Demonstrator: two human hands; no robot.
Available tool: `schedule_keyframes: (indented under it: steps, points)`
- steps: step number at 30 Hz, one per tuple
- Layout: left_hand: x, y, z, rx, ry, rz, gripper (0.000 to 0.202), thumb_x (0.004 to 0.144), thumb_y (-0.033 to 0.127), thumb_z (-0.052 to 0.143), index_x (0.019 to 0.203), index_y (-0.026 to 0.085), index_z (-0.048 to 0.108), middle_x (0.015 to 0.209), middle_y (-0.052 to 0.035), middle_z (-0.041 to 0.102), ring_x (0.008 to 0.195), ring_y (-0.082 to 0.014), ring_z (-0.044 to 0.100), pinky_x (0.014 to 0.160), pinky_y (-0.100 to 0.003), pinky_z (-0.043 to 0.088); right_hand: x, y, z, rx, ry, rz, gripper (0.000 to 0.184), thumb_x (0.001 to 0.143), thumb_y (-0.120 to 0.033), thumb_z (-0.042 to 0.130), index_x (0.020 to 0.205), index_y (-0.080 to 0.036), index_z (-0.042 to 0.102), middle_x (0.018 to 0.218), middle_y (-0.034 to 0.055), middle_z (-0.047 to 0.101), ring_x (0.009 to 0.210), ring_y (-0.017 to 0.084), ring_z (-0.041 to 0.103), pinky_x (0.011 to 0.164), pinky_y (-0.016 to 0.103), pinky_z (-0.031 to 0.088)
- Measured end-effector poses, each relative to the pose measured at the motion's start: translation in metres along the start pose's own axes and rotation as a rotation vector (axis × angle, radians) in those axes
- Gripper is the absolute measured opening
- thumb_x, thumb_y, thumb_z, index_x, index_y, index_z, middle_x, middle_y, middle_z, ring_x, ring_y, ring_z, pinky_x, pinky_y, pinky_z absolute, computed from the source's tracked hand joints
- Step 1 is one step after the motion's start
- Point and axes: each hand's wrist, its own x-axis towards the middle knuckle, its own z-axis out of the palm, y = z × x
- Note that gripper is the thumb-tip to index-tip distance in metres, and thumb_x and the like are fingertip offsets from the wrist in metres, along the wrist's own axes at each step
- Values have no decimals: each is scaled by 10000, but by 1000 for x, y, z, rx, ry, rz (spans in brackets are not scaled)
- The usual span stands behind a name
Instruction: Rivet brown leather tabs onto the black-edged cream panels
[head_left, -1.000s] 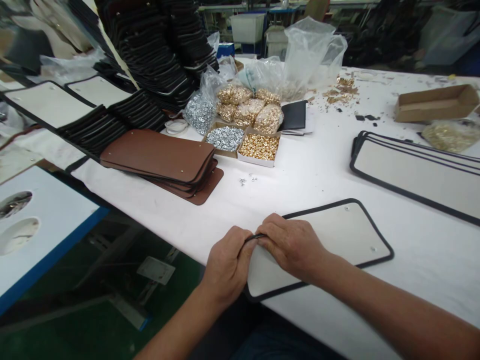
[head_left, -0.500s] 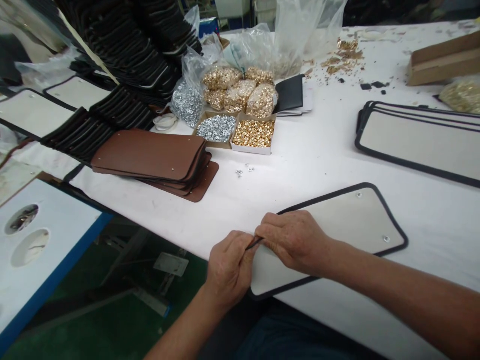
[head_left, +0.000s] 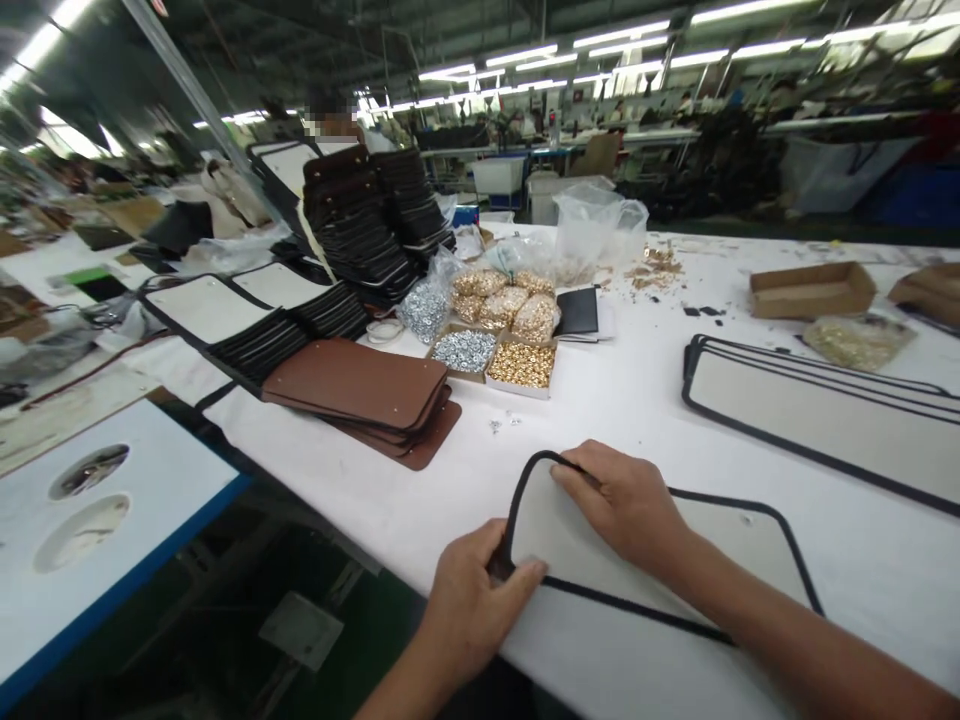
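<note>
A cream panel with black piping [head_left: 555, 540] lies on the white table in front of me. My left hand [head_left: 469, 610] pinches its near left corner, thumb on top of the edge. At the panel's far left edge my right hand [head_left: 626, 505] presses down, its fingers curled over the black piping. Both hands are closed on this same panel. A small metal stud shows near the panel's far right end.
A stack of brown panels [head_left: 360, 390] lies to the left, with black-edged panels [head_left: 247, 340] behind it. Boxes of silver rivets [head_left: 465, 352] and gold rivets [head_left: 523, 365] sit mid-table, bags behind. More cream panels [head_left: 825, 410] lie right. A cardboard tray [head_left: 814, 288] stands far right.
The view has tilted up. The panel has been turned and shifted; my hands, which met at one corner, have spread apart along its left end.
</note>
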Motion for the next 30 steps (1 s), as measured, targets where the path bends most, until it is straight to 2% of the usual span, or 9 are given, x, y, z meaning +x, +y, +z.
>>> schedule_keyframes:
  steps: [3, 5, 9, 11, 14, 18, 23, 26, 30]
  points:
    - [-6, -3, -4, -165, 77, -49, 248, 901, 410, 664, 989, 192, 743, 771, -9, 706, 694, -182, 624, 634, -246, 469, 20, 4, -11, 117, -240, 102, 455, 986, -545, 518, 716, -212, 669, 661, -12, 654, 632, 159, 607, 581, 265, 399]
    - [-13, -8, -7, -276, 195, -124, 324, 917, 480, 642, 1023, 188, 734, 667, 15, 646, 621, -164, 579, 607, -242, 459, 38, 10, -10, 219, -302, 158, 494, 962, -608, 521, 732, -212, 706, 626, -19, 649, 563, 145, 581, 538, 258, 399]
    - [-27, -20, -11, -489, 382, -203, 415, 907, 558, 643, 1091, 192, 713, 758, 3, 685, 667, -177, 598, 664, -269, 504, 72, 20, 16, 191, -137, 178, 314, 920, -461, 631, 1109, -237, 744, 970, 10, 756, 809, 171, 666, 774, 289, 490]
    - [-31, -23, -12, -521, 401, -218, 436, 877, 558, 683, 1113, 192, 704, 818, -7, 704, 706, -192, 612, 675, -283, 517, 83, 21, 33, 146, -88, 174, 288, 885, -382, 674, 1124, -235, 742, 1021, 26, 751, 902, 192, 662, 859, 318, 478]
    - [-35, -25, -12, -484, 384, -232, 458, 822, 528, 754, 1118, 182, 704, 766, -5, 687, 752, -221, 628, 674, -289, 510, 93, 20, 51, 97, -44, 180, 182, 883, -332, 663, 1000, -234, 764, 1033, 44, 741, 947, 216, 651, 874, 346, 466]
    - [-38, -26, -14, -489, 367, -218, 360, 860, 499, 719, 1022, 178, 707, 704, 11, 657, 681, -188, 591, 676, -279, 477, 94, 17, 52, 143, -20, 190, 114, 869, -281, 653, 842, -221, 746, 1019, 48, 737, 961, 225, 663, 851, 338, 471]
    - [-34, -26, -24, -445, 352, -189, 319, 884, 490, 665, 893, 171, 673, 626, 38, 566, 582, -145, 497, 584, -249, 418, 79, 13, 28, 394, -53, 247, 102, 860, -249, 631, 833, -178, 699, 808, 29, 731, 739, 182, 722, 728, 299, 520]
    - [-22, -20, -35, -282, 221, -123, 304, 911, 467, 601, 881, 168, 645, 628, 41, 539, 561, -145, 487, 535, -244, 397, 63, 6, 9, 579, -58, 296, 160, 856, -308, 657, 919, -163, 679, 777, 33, 723, 685, 189, 744, 591, 261, 520]
    - [11, -10, -57, -58, 98, 15, 230, 926, 369, 523, 919, 173, 645, 722, 11, 627, 609, -163, 547, 568, -256, 436, 41, -2, -9, 794, -39, 321, 316, 862, -450, 688, 977, -155, 683, 859, 68, 747, 695, 183, 746, 556, 247, 520]
